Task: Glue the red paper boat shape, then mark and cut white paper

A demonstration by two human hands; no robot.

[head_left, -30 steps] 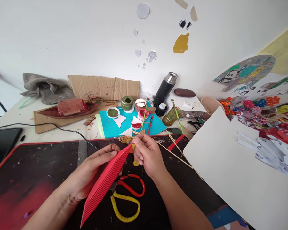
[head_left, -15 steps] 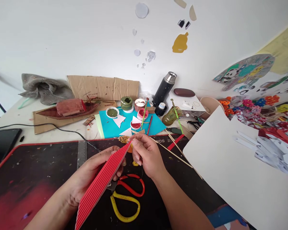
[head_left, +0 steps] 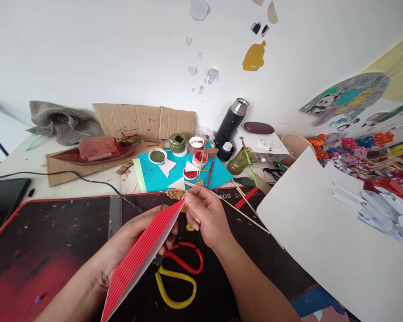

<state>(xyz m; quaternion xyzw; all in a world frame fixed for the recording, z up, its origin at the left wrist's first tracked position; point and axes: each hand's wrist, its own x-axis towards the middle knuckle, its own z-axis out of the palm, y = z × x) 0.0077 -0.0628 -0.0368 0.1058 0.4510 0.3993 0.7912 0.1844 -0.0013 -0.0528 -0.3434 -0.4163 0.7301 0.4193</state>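
A sheet of red corrugated cardboard (head_left: 143, 259), folded or layered with a pale inner face, stretches from the lower left up to the middle. My left hand (head_left: 144, 226) grips it from the far side, its fingertips showing past the right edge. At the top corner my right hand (head_left: 204, 214) pinches the sheet between thumb and bent fingers. Scissors (head_left: 176, 288) with one red and one yellow handle lie beneath on the dark mat, their blades mostly hidden by the left hand and the cardboard.
Paint pots (head_left: 177, 144) stand on blue paper (head_left: 147, 176). Behind are a black flask (head_left: 230, 125) and a jar (head_left: 238, 163) with a green brush. A red model boat (head_left: 97, 152) sits left on cardboard. Thin sticks (head_left: 245, 214) and a large white sheet (head_left: 322, 237) lie right.
The red cardboard has tilted slightly, so more of its pale inner face shows along the right edge. Both hands keep hold in nearly the same place.
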